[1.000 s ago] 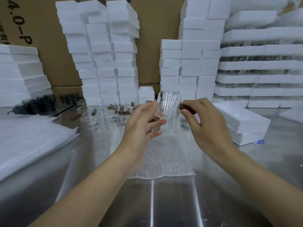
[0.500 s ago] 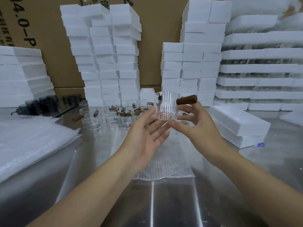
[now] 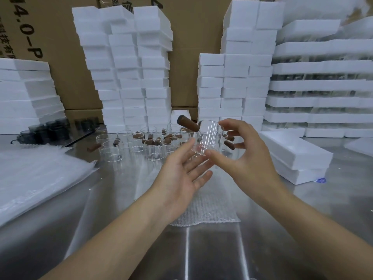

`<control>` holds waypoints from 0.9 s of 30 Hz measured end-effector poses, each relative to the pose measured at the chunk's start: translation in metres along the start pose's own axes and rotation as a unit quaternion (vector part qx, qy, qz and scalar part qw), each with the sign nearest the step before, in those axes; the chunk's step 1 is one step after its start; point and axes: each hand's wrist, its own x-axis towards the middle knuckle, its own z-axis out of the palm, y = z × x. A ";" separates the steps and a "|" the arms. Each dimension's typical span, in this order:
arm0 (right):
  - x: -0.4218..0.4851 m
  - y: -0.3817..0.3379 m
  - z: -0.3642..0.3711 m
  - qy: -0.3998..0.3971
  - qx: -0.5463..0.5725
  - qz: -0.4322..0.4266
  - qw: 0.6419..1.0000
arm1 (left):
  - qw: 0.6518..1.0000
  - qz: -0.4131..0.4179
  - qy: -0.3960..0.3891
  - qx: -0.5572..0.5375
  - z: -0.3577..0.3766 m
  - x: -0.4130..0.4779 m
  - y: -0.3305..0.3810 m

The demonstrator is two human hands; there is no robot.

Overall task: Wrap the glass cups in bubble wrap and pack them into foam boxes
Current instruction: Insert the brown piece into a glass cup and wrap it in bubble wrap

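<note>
The glass cup (image 3: 207,136) is pinched nearly upright by the right hand (image 3: 244,160), its brown handle (image 3: 186,123) pointing far-left. The left hand (image 3: 179,176), fingers straight, touches its base. The bubble wrap (image 3: 205,209) lies directly below on the counter (image 3: 113,199).

A packing warehouse is being indicated: foam boxes (image 3: 131,77) are being kept stacked against cardboard cartons (image 3: 191,47) behind a steel table (image 3: 201,251).

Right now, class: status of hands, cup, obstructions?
Right hand pinches glass cup. Left hand open beneath it. Bubble wrap flat below, bare where visible.
</note>
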 end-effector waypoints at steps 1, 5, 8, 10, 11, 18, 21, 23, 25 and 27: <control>0.000 0.000 0.000 -0.003 0.003 0.000 1.000 | 1.000 -0.002 -0.004 -0.005 0.001 0.000 0.000; 0.000 0.000 0.001 -0.026 0.011 0.023 0.999 | 0.999 -0.014 -0.030 -0.039 0.003 -0.002 0.001; 0.000 -0.001 0.001 -0.015 0.022 0.027 0.999 | 0.998 -0.027 -0.049 -0.030 0.004 -0.003 0.002; -0.001 -0.002 0.000 -0.002 -0.004 0.016 1.000 | 0.999 -0.018 -0.026 -0.014 0.005 -0.002 0.000; -0.001 -0.002 0.000 0.001 -0.022 0.008 1.000 | 1.000 -0.007 -0.009 -0.011 0.004 -0.001 0.000; -0.004 -0.005 0.005 -0.023 -0.061 -0.044 0.997 | 1.000 0.018 0.010 0.023 0.002 -0.001 0.000; -0.004 -0.003 0.003 -0.047 -0.057 -0.032 0.997 | 1.000 -0.015 -0.010 0.016 0.001 -0.001 0.001; -0.005 -0.001 0.002 -0.041 -0.063 -0.043 0.996 | 0.999 -0.035 -0.003 0.027 0.001 0.000 0.001; -0.006 -0.001 0.003 -0.021 -0.082 -0.059 0.995 | 0.998 -0.015 0.024 0.065 0.002 0.001 -0.003; -0.005 -0.001 0.005 -0.004 -0.109 -0.073 0.991 | 0.994 0.034 0.037 0.096 0.004 0.001 -0.006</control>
